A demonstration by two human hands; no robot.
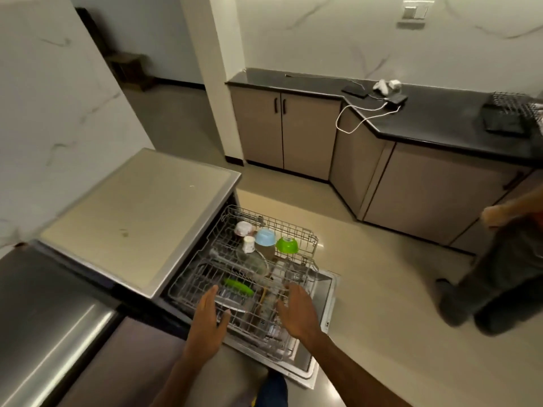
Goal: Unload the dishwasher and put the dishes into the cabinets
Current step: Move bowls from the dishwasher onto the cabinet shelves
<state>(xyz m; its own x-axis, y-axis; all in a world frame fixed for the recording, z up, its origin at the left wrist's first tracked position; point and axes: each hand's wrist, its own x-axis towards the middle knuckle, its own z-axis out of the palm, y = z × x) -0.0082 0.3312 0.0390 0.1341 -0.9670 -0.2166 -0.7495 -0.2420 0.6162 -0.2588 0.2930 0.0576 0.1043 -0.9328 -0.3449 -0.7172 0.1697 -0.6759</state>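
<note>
A person stands over an open dishwasher (329,292), both hands spread above the pulled-out wire rack (296,342), in a kitchen where the unloading appears barely begun. The left hand (207,320) hovers with fingers straight and apart over the rack's near left side, holding nothing; the right hand (298,311) hangs likewise open over the near right side, palm turned inward, also empty. Whether either hand touches the wires cannot be told from this angle

The rack looks close to fully loaded. At its far end sit a blue bowl (265,237) and a green bowl (287,245), both upturned, beside a small white cup (248,244) and a pale patterned cup (243,229). Nearer the hands lie a green utensil (239,287), what seems to be a clear glass lid (255,264) and other glassware and cutlery too blurred to name. A metal plate or tray (232,304) rests just under the left hand

The base cabinets (282,130) across the floor, the likely destination, stand with doors closed, and the dark counter (426,116) above them carries only a charging cable (361,116), small devices and a black rack (511,113) at right. A second person's legs (482,292) show at the frame's right edge. Judging by the crowded rack and shut doors, nearly everything remains to be lifted out and put away
</note>
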